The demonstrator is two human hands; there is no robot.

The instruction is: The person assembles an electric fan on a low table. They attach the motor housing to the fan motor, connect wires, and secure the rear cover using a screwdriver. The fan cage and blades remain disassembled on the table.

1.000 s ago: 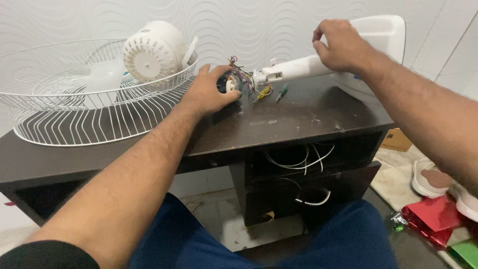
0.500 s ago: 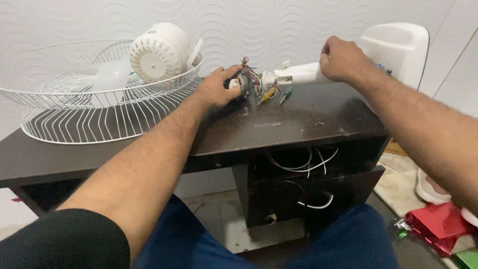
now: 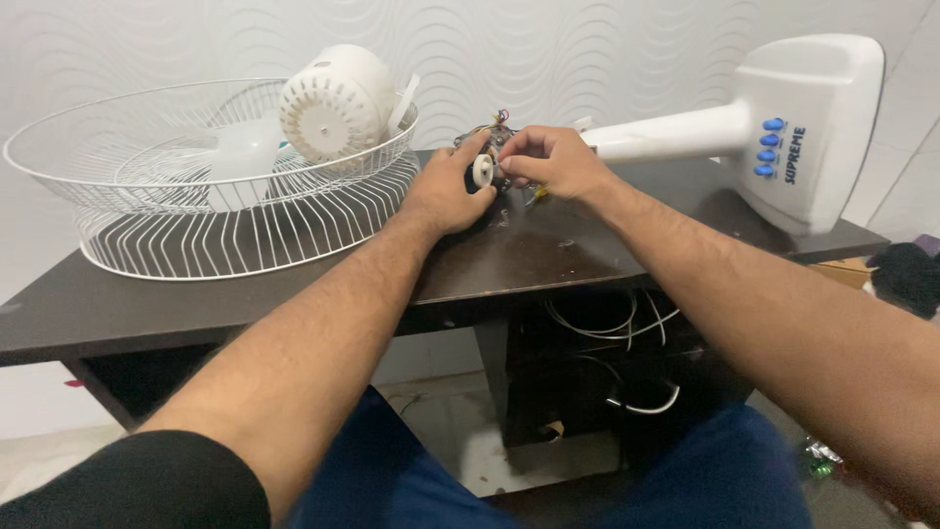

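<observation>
Fan motor (image 3: 487, 168), a small dark unit with a white round hub facing the camera and a tuft of coloured wires (image 3: 501, 120) sprouting from its top, sits on the dark bench (image 3: 587, 250) between the two hands, and everything else is told from there, largest first: the bench itself spreads out under both grips and runs well off to either side; to the left of the left hand (image 3: 448, 191) lies a wide white wire guard (image 3: 211, 181), tilted like a shallow bowl, its near rim just beside the left knuckles; to the right of the right hand (image 3: 553, 162) a white fan stand (image 3: 774, 127) lies on its side, its slim neck pointing in at the motor and its broad base, with a column of blue buttons (image 3: 766, 147), well out at the bench's far right end; inside the guard, up and left of the left hand, rests a white ribbed motor cover (image 3: 335, 101) with a pale translucent blade (image 3: 240, 152) beside it; below the bench edge, under the right forearm, loose white cables (image 3: 612, 323) loop in an open compartment. The left grip is clamped round the motor's body from the left side, thumb lying up against the hub; the right grip is pinched together at the motor's upper right edge, fingertips closed on a small part I cannot make out, just beside the wires
</observation>
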